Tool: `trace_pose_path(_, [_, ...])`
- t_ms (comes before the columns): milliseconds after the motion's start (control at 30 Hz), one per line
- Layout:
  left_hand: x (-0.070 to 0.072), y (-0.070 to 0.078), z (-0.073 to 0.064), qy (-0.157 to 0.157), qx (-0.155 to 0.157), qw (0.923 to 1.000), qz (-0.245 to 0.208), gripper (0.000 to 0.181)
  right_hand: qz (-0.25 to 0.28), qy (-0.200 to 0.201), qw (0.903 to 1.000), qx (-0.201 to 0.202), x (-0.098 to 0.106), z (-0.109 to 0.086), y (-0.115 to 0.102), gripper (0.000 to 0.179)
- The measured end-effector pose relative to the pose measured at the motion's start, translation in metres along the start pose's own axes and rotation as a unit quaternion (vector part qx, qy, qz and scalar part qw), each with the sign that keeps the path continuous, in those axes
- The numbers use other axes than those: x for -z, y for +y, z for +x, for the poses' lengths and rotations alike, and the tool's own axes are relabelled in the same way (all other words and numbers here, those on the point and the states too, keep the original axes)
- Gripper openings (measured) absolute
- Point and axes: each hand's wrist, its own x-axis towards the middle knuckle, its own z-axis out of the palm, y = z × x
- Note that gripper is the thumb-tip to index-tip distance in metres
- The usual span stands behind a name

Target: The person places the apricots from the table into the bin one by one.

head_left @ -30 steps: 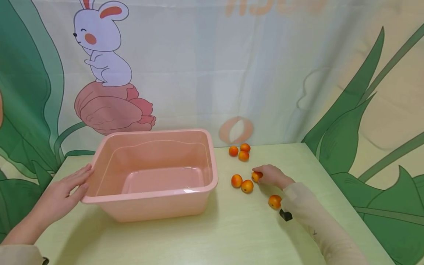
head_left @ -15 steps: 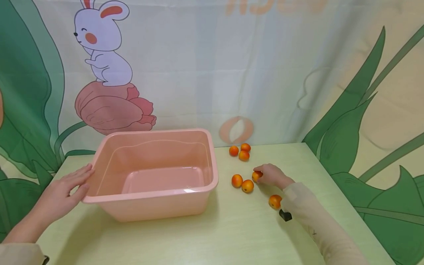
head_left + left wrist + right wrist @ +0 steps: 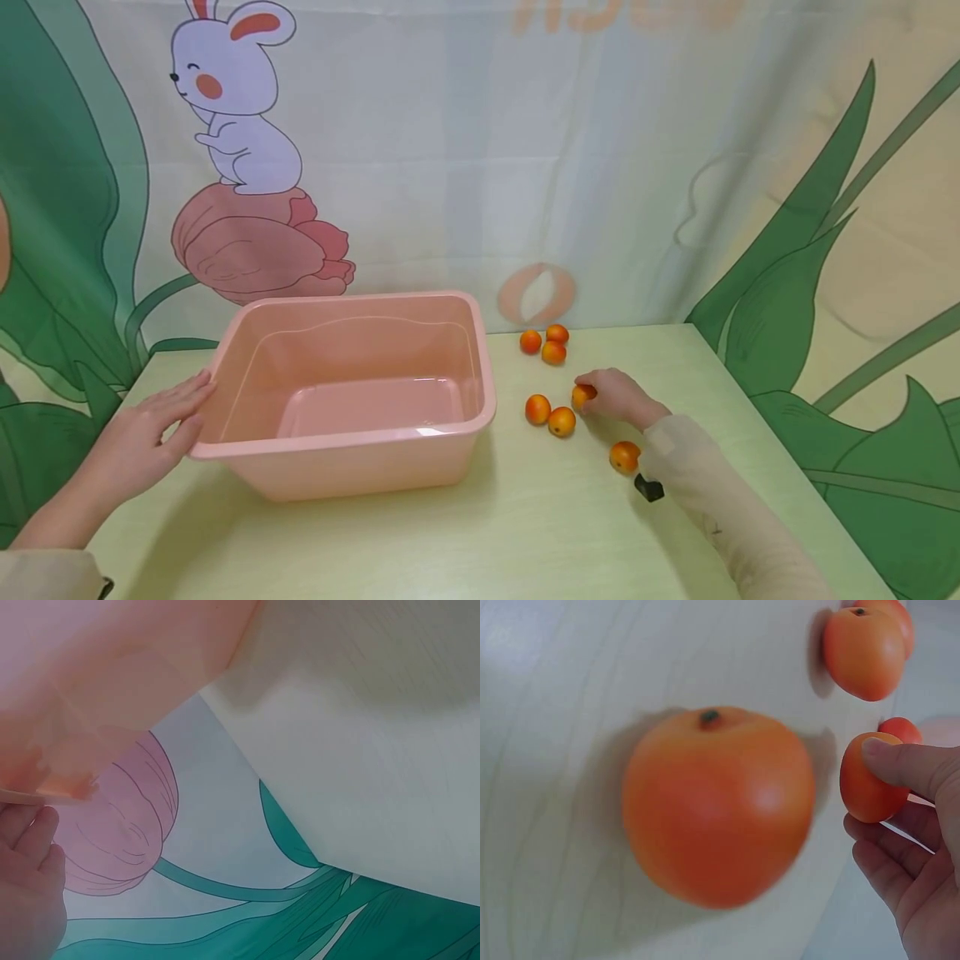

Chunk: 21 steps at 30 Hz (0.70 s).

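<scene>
A pink plastic basin (image 3: 345, 471) stands on the left part of the table. My left hand (image 3: 142, 442) touches its left rim with nearly straight fingers; in the left wrist view the fingertips (image 3: 46, 821) meet the rim's edge. To the right of the basin, my right hand (image 3: 618, 398) pinches a small orange-red fruit (image 3: 866, 787) between thumb and fingers, low over the table. Two similar fruits (image 3: 537, 409) lie just left of it. Another fruit (image 3: 624, 457) sits near the right sleeve and looms large in the right wrist view.
Three more orange-red fruits (image 3: 554, 352) are grouped at the table's back edge. Behind the pale green table (image 3: 480, 550) hangs a printed cloth (image 3: 420, 167) with a rabbit and leaves. A black piece (image 3: 648, 487) shows at the right sleeve.
Almost nothing differs; the whole head view has drifted slightly. The right hand keeps its pinch on the fruit, and the left hand stays at the basin's rim.
</scene>
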Motion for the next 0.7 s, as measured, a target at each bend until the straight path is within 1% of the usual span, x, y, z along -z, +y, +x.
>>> trace_pose_path(67, [0.0, 0.0, 0.0, -0.002, 0.003, 1.0, -0.002, 0.042, 0.004, 0.007, 1.0, 0.003, 0.003, -0.001, -0.001, 0.042])
trace_pose_path(200, [0.0, 0.001, 0.0, -0.007, 0.009, 0.9999, -0.004, 0.042, 0.003, 0.017, 0.9996, 0.021, 0.009, -0.003, -0.001, 0.04])
trace_pose_path(333, [0.0, 0.001, 0.001, 0.0, -0.001, 1.0, 0.0, 0.041, 0.0, 0.031, 0.9985, 0.046, 0.013, -0.006, -0.002, 0.04])
trace_pose_path(467, [0.0, 0.001, 0.001, 0.012, -0.011, 0.9999, 0.001, 0.041, -0.005, 0.043, 0.9968, 0.067, 0.024, -0.011, -0.01, 0.04])
trace_pose_path(533, [0.0, 0.002, 0.001, 0.017, -0.013, 0.9998, 0.001, 0.041, -0.004, 0.045, 0.9965, 0.07, 0.031, -0.012, -0.015, 0.041])
trace_pose_path(700, [0.0, 0.002, 0.001, 0.017, -0.011, 0.9998, 0.001, 0.041, -0.002, 0.05, 0.9953, 0.083, 0.043, -0.014, -0.023, 0.041])
